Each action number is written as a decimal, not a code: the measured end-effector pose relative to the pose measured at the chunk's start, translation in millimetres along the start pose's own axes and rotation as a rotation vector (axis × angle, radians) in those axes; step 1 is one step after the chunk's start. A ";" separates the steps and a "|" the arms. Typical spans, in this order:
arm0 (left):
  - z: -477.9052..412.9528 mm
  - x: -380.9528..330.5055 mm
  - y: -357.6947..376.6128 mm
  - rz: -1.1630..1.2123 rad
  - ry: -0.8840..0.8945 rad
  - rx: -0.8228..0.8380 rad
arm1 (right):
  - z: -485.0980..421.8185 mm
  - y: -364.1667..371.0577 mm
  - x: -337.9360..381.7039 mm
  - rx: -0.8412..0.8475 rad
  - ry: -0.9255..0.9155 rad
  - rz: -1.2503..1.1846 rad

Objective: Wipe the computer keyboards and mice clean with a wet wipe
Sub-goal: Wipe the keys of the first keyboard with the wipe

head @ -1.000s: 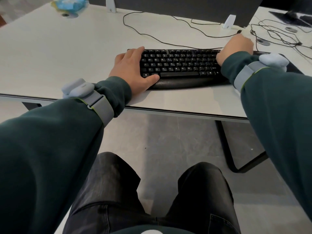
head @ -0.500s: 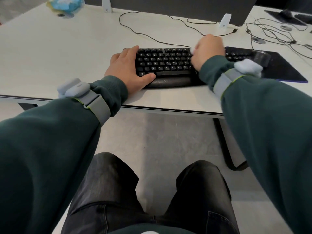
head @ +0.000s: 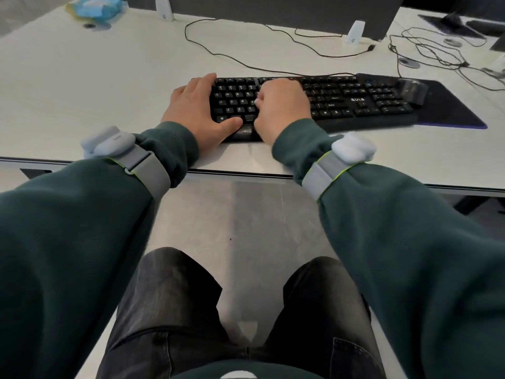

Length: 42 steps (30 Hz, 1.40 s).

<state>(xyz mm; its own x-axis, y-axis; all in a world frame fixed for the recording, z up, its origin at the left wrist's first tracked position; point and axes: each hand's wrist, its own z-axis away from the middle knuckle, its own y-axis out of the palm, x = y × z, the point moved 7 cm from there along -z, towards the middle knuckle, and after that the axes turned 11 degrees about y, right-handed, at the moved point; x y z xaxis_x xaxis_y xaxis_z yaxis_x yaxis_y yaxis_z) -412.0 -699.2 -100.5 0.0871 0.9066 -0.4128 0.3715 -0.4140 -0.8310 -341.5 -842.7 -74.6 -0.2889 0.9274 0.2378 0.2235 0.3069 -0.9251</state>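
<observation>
- A white desk (head: 82, 91) is filling the upper view, with a dark partition running along its far edge and black cables (head: 246, 64) trailing across it.
- A black keyboard (head: 341, 97) is lying near the desk's front edge, showing "aula" in white on its right half; Q, W, Z, X and C are reading clearly on the left keys.
- The left hand (head: 196, 110) is resting flat on the keyboard's left end, fingers straight, thumb lying on the front rest.
- The right hand (head: 281, 105), just beside it, is pressing on the keys with fingers curled round a wipe (head: 257, 101), only a white scrap showing.
- A black mouse (head: 412, 90), blurred, is sitting on a dark pad (head: 451, 110) just beside the keyboard's right end.
- A blue packet (head: 95, 5) is lying at the far left corner, its print unreadable.
</observation>
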 end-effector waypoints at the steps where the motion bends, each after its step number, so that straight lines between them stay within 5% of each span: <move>1: 0.2 0.5 -0.1 0.008 -0.002 0.001 | 1.3 0.0 -0.6 0.005 -0.015 0.028; 6: 0.8 0.5 0.2 0.042 -0.012 -0.004 | -24.7 -22.8 -98.3 -0.038 0.192 0.223; 11: 3.4 -2.9 -2.4 0.082 -0.059 -0.069 | -26.2 -46.7 -177.6 -0.094 0.456 0.162; 26: 5.6 1.7 -7.9 0.082 -0.124 -0.122 | -2.0 -4.0 -58.6 -0.025 -0.023 -0.046; 34: 5.0 0.6 -9.6 0.086 -0.140 -0.128 | -56.8 -40.8 -176.7 -0.056 0.414 0.347; 42: 6.0 -0.4 -8.1 0.082 -0.128 -0.125 | -74.7 -11.0 -101.2 0.033 0.130 0.218</move>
<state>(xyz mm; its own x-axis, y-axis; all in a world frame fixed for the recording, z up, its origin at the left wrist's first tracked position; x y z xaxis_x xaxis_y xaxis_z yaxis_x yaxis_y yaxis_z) -420.6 -696.7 -95.9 0.0066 0.8491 -0.5281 0.4802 -0.4659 -0.7432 -245.2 -923.9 -66.4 -0.1148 0.9912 0.0653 0.2360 0.0911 -0.9675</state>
